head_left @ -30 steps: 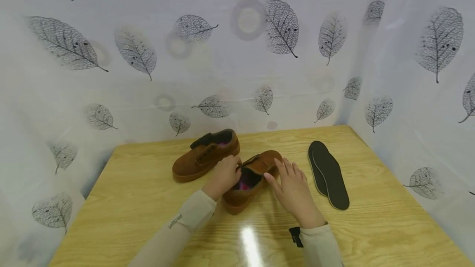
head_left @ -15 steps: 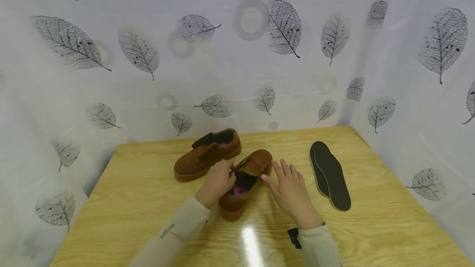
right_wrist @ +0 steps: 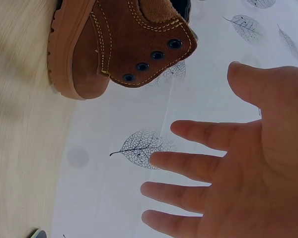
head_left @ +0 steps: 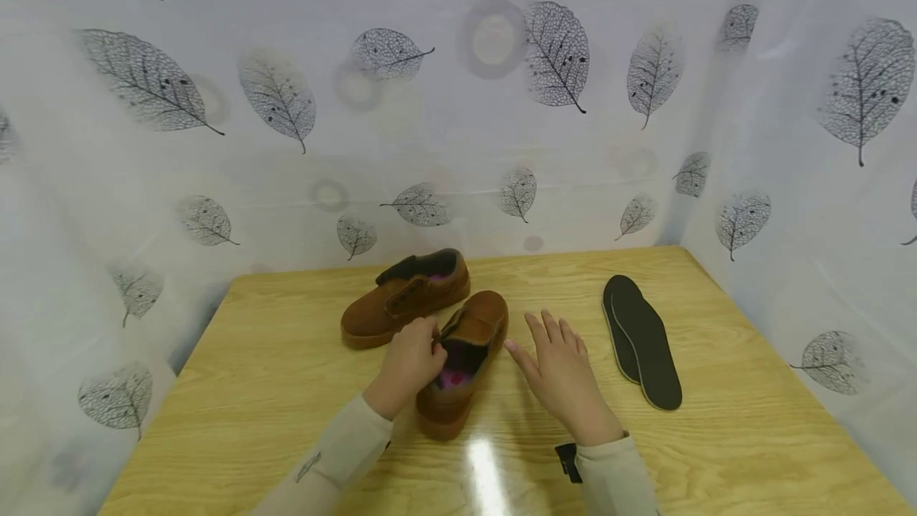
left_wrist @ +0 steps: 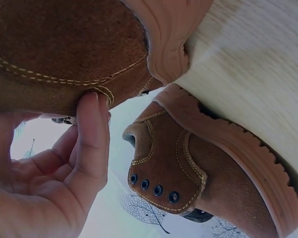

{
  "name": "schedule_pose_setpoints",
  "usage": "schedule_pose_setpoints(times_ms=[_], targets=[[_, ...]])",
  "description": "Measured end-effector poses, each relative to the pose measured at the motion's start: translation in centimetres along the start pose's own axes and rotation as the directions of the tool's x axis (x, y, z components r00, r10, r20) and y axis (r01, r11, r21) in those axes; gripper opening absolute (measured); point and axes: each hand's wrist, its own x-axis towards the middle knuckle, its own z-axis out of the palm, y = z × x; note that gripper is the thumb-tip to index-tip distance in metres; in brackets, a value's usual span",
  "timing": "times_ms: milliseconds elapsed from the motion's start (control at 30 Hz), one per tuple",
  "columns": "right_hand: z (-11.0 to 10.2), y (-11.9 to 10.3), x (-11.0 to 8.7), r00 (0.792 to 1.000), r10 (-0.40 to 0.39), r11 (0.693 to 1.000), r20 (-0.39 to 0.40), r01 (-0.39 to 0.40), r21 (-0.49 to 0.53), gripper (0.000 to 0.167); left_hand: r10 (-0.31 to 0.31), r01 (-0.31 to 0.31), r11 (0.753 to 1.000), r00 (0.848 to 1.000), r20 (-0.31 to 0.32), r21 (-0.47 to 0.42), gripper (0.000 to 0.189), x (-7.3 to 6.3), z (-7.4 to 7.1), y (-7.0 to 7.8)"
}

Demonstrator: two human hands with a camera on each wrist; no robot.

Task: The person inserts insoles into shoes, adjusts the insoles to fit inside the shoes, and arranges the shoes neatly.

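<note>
A brown suede shoe (head_left: pixel 482 323) stands on the table with its toe pointing away and its heel toward me. My left hand (head_left: pixel 408 361) pinches its left side at the opening; in the left wrist view thumb and fingers (left_wrist: pixel 92 124) grip the upper's stitched edge. A pink and red patch shows inside the shoe. To its right my right hand (head_left: pixel 566 381) is spread, apart from the shoe and holding nothing. In the right wrist view, the shoe's side flap (right_wrist: pixel 149 44) shows bare eyelets. The matching brown shoe (head_left: pixel 380 313) lies behind, to the left, toe toward the left.
Two black insoles (head_left: pixel 648 349) lie overlapped on the right of the wooden table (head_left: pixel 272 373). A white curtain (head_left: pixel 444 126) printed with leaves stands behind and at the sides. A small black strap end (head_left: pixel 568 462) hangs at the right cuff.
My left hand has drawn the near shoe left and toward me, swinging its toe leftward. The right hand, earlier at the shoe's right side, is now apart from it. The camera has shifted slightly.
</note>
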Motion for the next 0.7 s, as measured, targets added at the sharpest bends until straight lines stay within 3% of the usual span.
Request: schedule_pose_setpoints(times_ms=[433,700], targets=[[0.2,-0.2,0.1,1.000,-0.001,1.000,0.017,0.000,0.008,0.062,-0.107,0.108,0.994,0.994,0.020,-0.027,0.017,-1.4,-0.8,-0.1],[0.1,-0.4,0.0,1.000,0.002,1.000,0.030,-0.003,0.014,0.062,-0.111,0.109,0.993,0.993,-0.041,-0.055,0.018,-2.0,-0.8,-0.6]])
